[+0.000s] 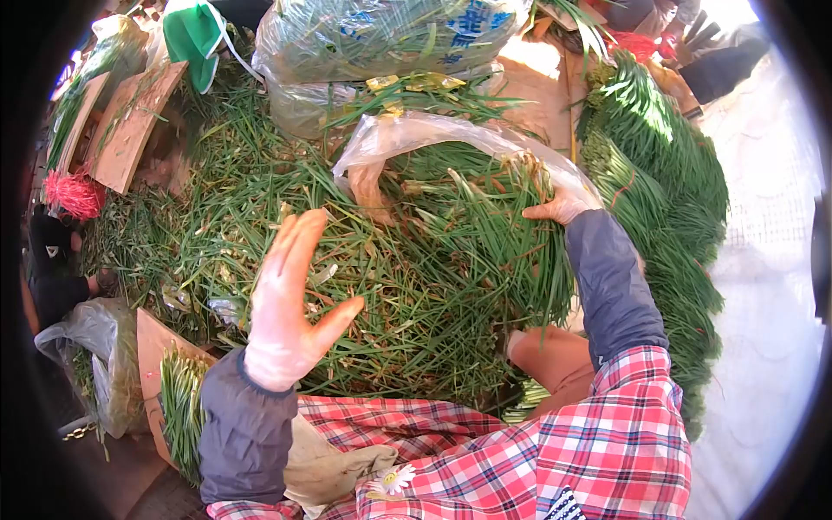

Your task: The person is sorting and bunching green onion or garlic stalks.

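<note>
My left hand (290, 308), in a pale thin glove, is raised above the loose green stalks (416, 321), its fingers stretched up and thumb apart, holding nothing. At the right, my right hand (568, 201) grips the rim of a clear plastic bag (468, 130), thumb pointing left; part of its fingers is hidden behind the plastic. The bag's mouth gapes towards me, with green stalks inside and under its rim. A clump of long stalks (520, 238) hangs just beside and below my right hand.
Tied green bundles (663, 199) are stacked along the right side, beside a white sheet (763, 347). A full plastic sack (381, 43) stands at the back. Boards (134, 130) and red string (74, 194) lie at the left. Other people's limbs show at the edges.
</note>
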`<state>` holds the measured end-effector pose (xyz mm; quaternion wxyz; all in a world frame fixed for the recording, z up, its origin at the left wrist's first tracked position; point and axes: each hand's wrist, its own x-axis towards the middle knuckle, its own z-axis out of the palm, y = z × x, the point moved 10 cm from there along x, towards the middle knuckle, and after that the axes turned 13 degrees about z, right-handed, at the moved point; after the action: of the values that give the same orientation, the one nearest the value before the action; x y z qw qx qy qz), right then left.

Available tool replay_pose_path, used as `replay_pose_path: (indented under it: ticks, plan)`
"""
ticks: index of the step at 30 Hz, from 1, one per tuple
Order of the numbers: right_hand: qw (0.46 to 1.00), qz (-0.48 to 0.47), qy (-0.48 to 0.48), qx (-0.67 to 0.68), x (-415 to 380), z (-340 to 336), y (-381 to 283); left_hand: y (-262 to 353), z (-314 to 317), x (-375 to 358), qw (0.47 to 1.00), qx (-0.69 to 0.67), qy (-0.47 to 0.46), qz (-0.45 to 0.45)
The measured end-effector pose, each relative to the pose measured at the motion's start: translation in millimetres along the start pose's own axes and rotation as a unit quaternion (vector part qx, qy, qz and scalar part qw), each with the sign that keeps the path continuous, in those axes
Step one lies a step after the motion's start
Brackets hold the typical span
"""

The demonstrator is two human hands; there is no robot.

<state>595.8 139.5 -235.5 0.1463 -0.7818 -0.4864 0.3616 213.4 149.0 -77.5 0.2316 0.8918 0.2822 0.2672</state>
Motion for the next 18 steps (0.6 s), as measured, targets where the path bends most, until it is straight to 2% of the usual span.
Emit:
replay_pose_path:
  ticks: [3,4,7,8,11,12,15,17,18]
  plan:
    - [0.992,0.093,0.04,-0.078,-26,-27,-12,-7,23,5,0.997,-0.076,-0.011,-0.031]
    - [0.987,0.029,-0.013,0.156,-12,-22,12,-13,32,4,0.991,-0.115,-0.014,-0.06]
    - [0.999,-0.014,0.028,-0.01,-20,-33,-11,-20,66,-6,0.965,-0.222,-0.035,-0.132]
    - [0.996,-0.03,-0.001,0.084,-55,-42,-64,-14,73,-5,0.963,-0.234,-0.058,-0.123]
    - [0.965,0.008,-0.037,0.261,-90,-67,-98,1,89,-8,0.958,-0.24,-0.102,-0.117]
    - [0.955,-0.028,-0.012,0.296,-100,-73,-113,6,89,-9,0.947,-0.287,-0.085,-0.117]
    - [0.875,-0.057,-0.082,0.473,-156,-54,-175,21,96,-15,0.902,-0.418,-0.029,-0.103]
    - [0.835,-0.046,-0.063,0.545,-163,-24,-178,44,99,-24,0.874,-0.48,0.007,-0.072]
    - [0.798,0.003,-0.075,0.597,-174,3,-180,72,92,-32,0.801,-0.581,0.013,-0.142]
